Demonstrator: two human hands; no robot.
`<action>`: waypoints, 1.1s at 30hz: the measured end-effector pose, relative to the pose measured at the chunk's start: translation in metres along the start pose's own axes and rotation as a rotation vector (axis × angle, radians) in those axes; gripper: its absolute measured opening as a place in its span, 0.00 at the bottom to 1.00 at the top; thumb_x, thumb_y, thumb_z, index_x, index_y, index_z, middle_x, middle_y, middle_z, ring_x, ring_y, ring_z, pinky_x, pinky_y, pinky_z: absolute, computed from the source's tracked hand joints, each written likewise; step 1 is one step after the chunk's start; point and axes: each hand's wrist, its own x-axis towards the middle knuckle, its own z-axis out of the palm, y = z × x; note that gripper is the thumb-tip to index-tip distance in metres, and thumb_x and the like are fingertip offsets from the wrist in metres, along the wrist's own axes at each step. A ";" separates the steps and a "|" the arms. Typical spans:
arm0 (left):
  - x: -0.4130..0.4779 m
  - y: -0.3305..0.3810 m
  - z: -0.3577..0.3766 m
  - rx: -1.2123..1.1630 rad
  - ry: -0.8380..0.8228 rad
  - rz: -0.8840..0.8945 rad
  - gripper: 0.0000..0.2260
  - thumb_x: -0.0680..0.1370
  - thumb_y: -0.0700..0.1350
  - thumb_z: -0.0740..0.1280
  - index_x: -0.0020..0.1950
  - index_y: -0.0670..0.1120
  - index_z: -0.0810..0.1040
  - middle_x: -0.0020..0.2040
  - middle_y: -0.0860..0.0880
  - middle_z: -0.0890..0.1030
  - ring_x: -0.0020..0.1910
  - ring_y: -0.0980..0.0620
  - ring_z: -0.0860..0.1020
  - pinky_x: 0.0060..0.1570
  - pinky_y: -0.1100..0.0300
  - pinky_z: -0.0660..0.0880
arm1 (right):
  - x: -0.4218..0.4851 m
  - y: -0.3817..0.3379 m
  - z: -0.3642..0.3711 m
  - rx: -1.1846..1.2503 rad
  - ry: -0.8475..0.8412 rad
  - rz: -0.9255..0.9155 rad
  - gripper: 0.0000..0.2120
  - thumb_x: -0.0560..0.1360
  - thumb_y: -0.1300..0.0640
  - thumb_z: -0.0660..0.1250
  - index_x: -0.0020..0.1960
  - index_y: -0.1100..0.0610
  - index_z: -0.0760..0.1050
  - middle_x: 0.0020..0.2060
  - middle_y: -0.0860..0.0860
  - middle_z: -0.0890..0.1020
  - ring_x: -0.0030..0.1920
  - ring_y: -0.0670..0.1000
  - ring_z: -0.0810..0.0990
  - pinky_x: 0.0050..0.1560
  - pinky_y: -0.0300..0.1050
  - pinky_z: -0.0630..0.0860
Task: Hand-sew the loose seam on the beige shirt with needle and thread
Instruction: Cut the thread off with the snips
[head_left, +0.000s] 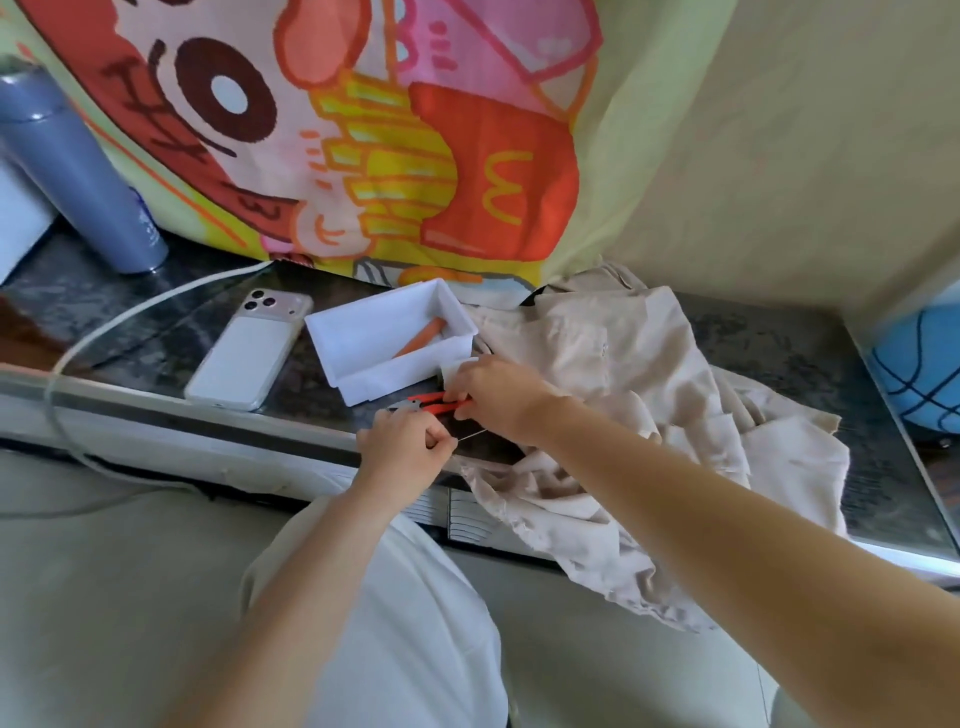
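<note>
While the curled fingers of the left hand (402, 441) pinch a thin pale line (470, 435), too fine to tell needle from thread, that line runs from their tips toward the right hand (498, 395) just beside them. The right hand's fingers are clenched round small orange-handled metal snips (434, 404), whose blades point over the left knuckles. Against the right fingertips, on the far side, sits a small white scrap (451, 370), too blurred to name. Under the right wrist and spreading away to that side, the crumpled beige cotton shirt (623, 374) lies on the dark mottled stone counter (779, 353), part of it hanging over the near edge. Just beyond both hands stands a white rectangular plastic tray (395, 376) holding an orange stick-shaped object (421, 335). Further out past the left hand lie a white smartphone (244, 358), a white cable (130, 319) and a grey-blue metal flask (78, 176).
</note>
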 end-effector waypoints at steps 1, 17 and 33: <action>0.000 0.001 0.000 0.011 -0.004 -0.010 0.07 0.78 0.51 0.64 0.41 0.53 0.78 0.51 0.52 0.80 0.60 0.45 0.68 0.59 0.49 0.67 | 0.002 -0.002 0.001 -0.013 0.008 0.006 0.11 0.78 0.57 0.63 0.59 0.54 0.77 0.55 0.52 0.78 0.57 0.54 0.75 0.53 0.46 0.73; 0.001 0.017 0.001 -0.397 -0.033 -0.019 0.04 0.78 0.44 0.65 0.45 0.45 0.77 0.39 0.55 0.78 0.44 0.55 0.77 0.45 0.63 0.70 | -0.023 -0.003 -0.015 0.523 0.397 0.150 0.04 0.80 0.63 0.57 0.50 0.61 0.61 0.45 0.59 0.77 0.44 0.59 0.74 0.38 0.45 0.60; -0.002 0.069 -0.007 -1.314 -0.400 -0.261 0.11 0.80 0.41 0.63 0.37 0.44 0.72 0.29 0.50 0.69 0.24 0.56 0.69 0.29 0.62 0.75 | -0.126 0.021 0.002 0.856 0.346 0.360 0.12 0.81 0.49 0.55 0.40 0.48 0.69 0.30 0.45 0.74 0.33 0.44 0.73 0.44 0.40 0.69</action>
